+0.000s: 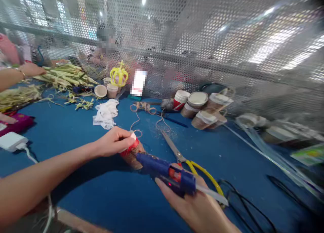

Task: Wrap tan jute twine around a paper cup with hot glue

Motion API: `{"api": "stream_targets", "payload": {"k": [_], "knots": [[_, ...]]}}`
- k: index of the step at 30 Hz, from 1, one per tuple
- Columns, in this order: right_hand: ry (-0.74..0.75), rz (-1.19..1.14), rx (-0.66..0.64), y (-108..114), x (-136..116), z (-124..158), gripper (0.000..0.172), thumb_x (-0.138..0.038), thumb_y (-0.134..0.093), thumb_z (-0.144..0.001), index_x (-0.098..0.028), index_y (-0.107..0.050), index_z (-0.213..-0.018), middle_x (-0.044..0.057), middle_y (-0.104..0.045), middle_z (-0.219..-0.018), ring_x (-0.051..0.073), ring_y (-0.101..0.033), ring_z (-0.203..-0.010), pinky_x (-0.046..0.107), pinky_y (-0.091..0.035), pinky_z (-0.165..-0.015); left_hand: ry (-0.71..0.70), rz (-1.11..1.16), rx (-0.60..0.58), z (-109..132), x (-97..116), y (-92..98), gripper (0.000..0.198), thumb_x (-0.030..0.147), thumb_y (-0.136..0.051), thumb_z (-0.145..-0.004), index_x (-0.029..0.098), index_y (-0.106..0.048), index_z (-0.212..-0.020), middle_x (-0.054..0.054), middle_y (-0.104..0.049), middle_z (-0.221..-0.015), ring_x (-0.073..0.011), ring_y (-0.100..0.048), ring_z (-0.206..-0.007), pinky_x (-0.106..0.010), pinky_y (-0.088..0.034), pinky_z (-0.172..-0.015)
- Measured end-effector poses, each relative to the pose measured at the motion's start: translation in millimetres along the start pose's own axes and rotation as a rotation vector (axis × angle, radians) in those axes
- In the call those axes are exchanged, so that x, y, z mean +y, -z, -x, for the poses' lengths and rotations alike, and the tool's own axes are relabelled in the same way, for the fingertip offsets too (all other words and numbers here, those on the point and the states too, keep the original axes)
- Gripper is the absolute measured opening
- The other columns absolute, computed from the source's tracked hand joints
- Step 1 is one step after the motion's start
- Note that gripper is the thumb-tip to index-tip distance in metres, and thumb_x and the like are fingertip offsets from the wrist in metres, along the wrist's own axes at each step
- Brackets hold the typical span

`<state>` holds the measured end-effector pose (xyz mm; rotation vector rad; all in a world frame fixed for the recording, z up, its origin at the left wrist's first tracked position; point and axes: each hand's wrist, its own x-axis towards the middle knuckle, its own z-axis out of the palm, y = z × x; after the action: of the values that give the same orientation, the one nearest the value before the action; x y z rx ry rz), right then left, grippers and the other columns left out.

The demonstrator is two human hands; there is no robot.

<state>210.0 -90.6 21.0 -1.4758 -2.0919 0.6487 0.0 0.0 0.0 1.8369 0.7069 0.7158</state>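
My left hand [113,142] is closed on a small cup [133,159], brown with a red band and a white rim, tilted on its side above the table. In my right hand [187,199] is a blue hot glue gun [164,169] with a red light lit and a clear glue stick [212,194] coming out of its back. Its nozzle points at the cup's side, at or very near the surface; contact cannot be made out. Scissors [177,152] with yellow handles lie just beyond the gun. Twine [143,107] lies loosely coiled behind the cup.
Several small cups [197,99] stand at the back right. Clear glue sticks [268,152] and a black cable [243,196] lie on the right. A white cloth [106,112], a yellow crown [118,74] and a phone [138,82] are behind. Another person's hand [32,69] reaches toward plant stalks [68,76].
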Motion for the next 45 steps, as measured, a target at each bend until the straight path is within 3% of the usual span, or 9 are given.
{"api": "stream_targets", "payload": {"k": [4,10,13,16,21,25,35,45], "knots": [[-0.048,-0.020,0.021,-10.8,-4.4,1.2,0.022,-0.028,-0.044,-0.080,-0.020,-0.059,-0.066,0.000,-0.057,-0.052,0.012,-0.051,-0.043,0.019,-0.038,-0.036,0.011,-0.041,0.040,1.0,-3.1,-0.2,0.037,0.030,-0.041,-0.083,0.006,-0.067,-0.070,-0.003,-0.061,-0.060,-0.0104,-0.052,-0.053,-0.018,-0.039,-0.048],[-0.039,-0.029,-0.013,3.2,1.5,-0.4,0.012,-0.028,-0.056,-0.067,-0.023,-0.066,-0.071,-0.003,-0.053,-0.043,0.011,-0.047,-0.038,0.021,-0.038,-0.039,-0.034,-0.064,0.015,1.3,-3.8,1.5,0.033,0.028,-0.041,-0.082,0.008,-0.068,-0.078,-0.003,-0.061,-0.063,-0.0094,-0.049,-0.054,-0.018,-0.038,-0.049],[-0.176,-0.068,-0.058,6.6,6.0,-0.9,0.011,-0.031,-0.058,-0.063,-0.022,-0.065,-0.064,-0.003,-0.052,-0.038,0.011,-0.048,-0.035,0.021,-0.038,-0.037,-0.051,-0.109,0.035,1.2,-5.3,2.3,0.034,0.030,-0.041,-0.082,0.008,-0.067,-0.074,-0.001,-0.056,-0.057,-0.0074,-0.043,-0.049,-0.017,-0.033,-0.046],[-0.373,-0.109,-0.027,4.3,1.9,-4.2,0.026,-0.037,-0.051,-0.071,-0.019,-0.056,-0.052,-0.001,-0.052,-0.038,0.010,-0.048,-0.033,0.021,-0.038,-0.033,-0.063,-0.128,0.054,1.1,-6.8,2.2,0.036,0.032,-0.040,-0.081,0.009,-0.062,-0.064,0.002,-0.047,-0.050,-0.0068,-0.037,-0.046,-0.017,-0.030,-0.043],[-0.546,-0.193,0.029,1.7,-6.7,-13.9,0.020,-0.035,-0.055,-0.068,-0.018,-0.053,-0.058,-0.004,-0.049,-0.035,0.009,-0.045,-0.030,0.019,-0.037,-0.032,-0.063,-0.138,0.063,1.0,-6.6,0.9,0.037,0.033,-0.040,-0.080,0.013,-0.045,-0.049,0.004,-0.034,-0.048,-0.0061,-0.029,-0.045,-0.017,-0.024,-0.041],[-0.516,-0.235,0.007,2.1,-1.4,-16.0,0.023,-0.039,-0.055,-0.068,-0.017,-0.054,-0.061,-0.005,-0.049,-0.035,0.008,-0.045,-0.031,0.019,-0.038,-0.034,-0.074,-0.135,0.055,1.1,-5.5,0.0,0.037,0.034,-0.038,-0.080,0.015,-0.037,-0.048,0.005,-0.030,-0.049,-0.0061,-0.026,-0.046,-0.018,-0.022,-0.041],[-0.417,-0.295,-0.068,4.0,6.9,-13.3,0.028,-0.044,-0.051,-0.071,-0.017,-0.052,-0.063,-0.005,-0.048,-0.037,0.007,-0.044,-0.032,0.017,-0.037,-0.033,-0.101,-0.110,0.027,2.1,-5.0,1.0,0.036,0.031,-0.040,-0.079,0.014,-0.039,-0.047,0.004,-0.032,-0.048,-0.0065,-0.029,-0.045,-0.019,-0.024,-0.042],[-0.397,-0.307,-0.066,5.1,2.6,-10.9,0.029,-0.046,-0.051,-0.071,-0.017,-0.052,-0.063,-0.005,-0.047,-0.034,0.008,-0.042,-0.030,0.017,-0.035,-0.031,-0.095,-0.106,0.031,2.2,-8.2,3.4,0.037,0.033,-0.042,-0.079,0.011,-0.051,-0.051,0.003,-0.038,-0.047,-0.0065,-0.032,-0.045,-0.018,-0.027,-0.041]]}}
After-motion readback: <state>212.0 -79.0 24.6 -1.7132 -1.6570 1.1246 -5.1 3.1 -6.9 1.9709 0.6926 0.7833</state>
